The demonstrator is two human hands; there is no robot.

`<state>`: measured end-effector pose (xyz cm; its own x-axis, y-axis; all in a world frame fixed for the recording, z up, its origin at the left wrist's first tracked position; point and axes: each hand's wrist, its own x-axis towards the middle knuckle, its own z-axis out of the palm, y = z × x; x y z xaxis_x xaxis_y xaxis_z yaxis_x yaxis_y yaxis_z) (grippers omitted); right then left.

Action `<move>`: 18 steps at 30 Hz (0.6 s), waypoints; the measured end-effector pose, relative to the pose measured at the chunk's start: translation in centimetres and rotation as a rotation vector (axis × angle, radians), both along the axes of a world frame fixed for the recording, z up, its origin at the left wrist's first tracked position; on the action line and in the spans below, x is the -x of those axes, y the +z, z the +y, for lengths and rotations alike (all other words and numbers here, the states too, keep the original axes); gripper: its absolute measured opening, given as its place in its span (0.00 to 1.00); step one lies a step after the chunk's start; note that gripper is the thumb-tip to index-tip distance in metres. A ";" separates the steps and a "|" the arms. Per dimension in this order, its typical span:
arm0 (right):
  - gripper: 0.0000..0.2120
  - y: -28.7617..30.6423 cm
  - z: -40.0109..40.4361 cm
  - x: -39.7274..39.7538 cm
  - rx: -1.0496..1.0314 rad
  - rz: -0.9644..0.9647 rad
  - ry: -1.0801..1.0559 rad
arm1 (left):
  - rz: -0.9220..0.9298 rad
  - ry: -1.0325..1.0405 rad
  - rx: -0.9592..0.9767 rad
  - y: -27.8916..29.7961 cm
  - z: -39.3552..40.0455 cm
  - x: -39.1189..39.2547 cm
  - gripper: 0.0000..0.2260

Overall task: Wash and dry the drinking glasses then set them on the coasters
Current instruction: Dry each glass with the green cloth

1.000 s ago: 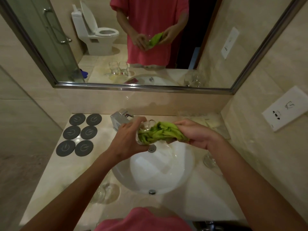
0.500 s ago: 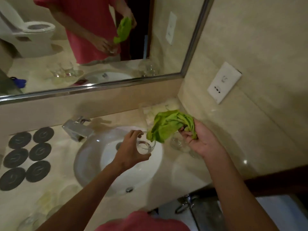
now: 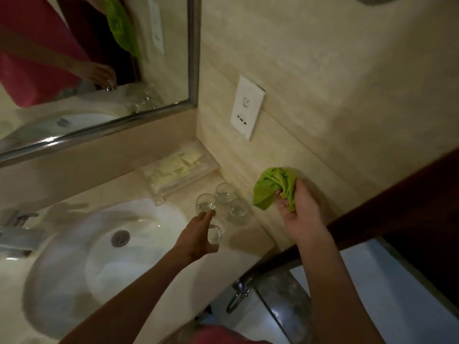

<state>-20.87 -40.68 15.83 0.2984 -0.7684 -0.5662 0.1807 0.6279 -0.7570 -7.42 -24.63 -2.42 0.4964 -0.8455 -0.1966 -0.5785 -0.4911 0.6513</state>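
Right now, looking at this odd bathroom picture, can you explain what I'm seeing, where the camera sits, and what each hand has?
No machine here: a person wears a wide camera on the head, looking down at their own hands. Below is a counter with a white sink. The left hand has its grip on a glass beside the sink. Three more glasses stand just beyond it, near a clear tray in the corner. The right hand holds a bunched green cloth. The mirror shows the same person reflected.

Person w/ bare forearms, no sleeves past elbows, no watch or rings seen. Pink-red shirt (image 3: pixel 218 335) at near edge, also reflected in mirror (image 3: pixel 99 70).
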 end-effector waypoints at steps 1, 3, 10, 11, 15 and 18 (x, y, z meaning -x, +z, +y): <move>0.08 -0.2 -0.4 0.2 0.001 0.015 -0.006 | -0.007 -0.019 -0.020 -0.4 -0.7 0.1 0.43; 0.06 -0.9 -1.1 0.4 0.007 0.033 -0.013 | -0.040 -0.040 -0.064 -1.3 -1.9 0.3 0.43; 0.07 -2.5 -2.7 0.2 -0.019 0.072 0.025 | -0.149 -0.050 -0.123 -3.6 -4.3 0.5 0.39; 0.07 -2.6 -2.8 0.3 -0.024 0.090 0.044 | -0.154 -0.042 -0.127 -3.8 -4.5 0.5 0.38; 0.12 -3.0 -3.0 0.5 -0.040 0.096 0.096 | -0.199 -0.027 -0.145 -4.3 -5.0 0.5 0.39; 0.13 -3.1 -2.9 0.7 -0.043 0.069 0.125 | -0.209 -0.025 -0.159 -4.8 -5.2 0.4 0.40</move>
